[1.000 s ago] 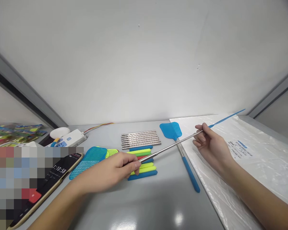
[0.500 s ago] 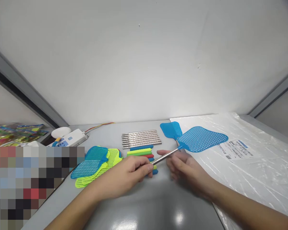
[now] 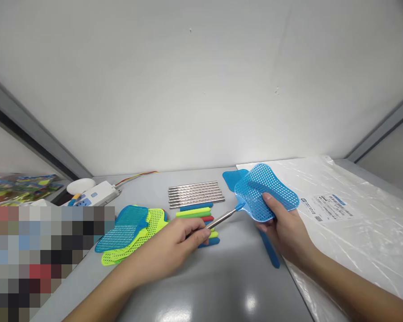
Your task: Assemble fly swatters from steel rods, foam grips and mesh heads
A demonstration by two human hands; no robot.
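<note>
Between my hands is a blue fly swatter with a perforated head (image 3: pixel 265 185) and a thin metal rod (image 3: pixel 221 219). My left hand (image 3: pixel 188 237) is closed around the rod's lower end. The fingers of my right hand (image 3: pixel 285 228) pinch the edge of the head, thumb on top. Behind it lies another blue swatter (image 3: pixel 231 179); a blue handle (image 3: pixel 270 250) shows below my right hand. Beyond my left hand lie several coloured handles (image 3: pixel 195 211), partly covered by it. A row of metal rods (image 3: pixel 196 193) lies behind those handles.
Loose swatter heads, blue (image 3: pixel 124 230) and yellow-green (image 3: pixel 116 257), overlap at the left. A white power strip (image 3: pixel 97 194) and a white round object (image 3: pixel 81 185) stand farther left. A white plastic-wrapped sheet (image 3: pixel 362 250) covers the right side. A wall rises behind.
My right hand has moved from beside the rod to the swatter head and taken hold of it. The head has turned and shifted left. My left hand keeps its hold on the rod.
</note>
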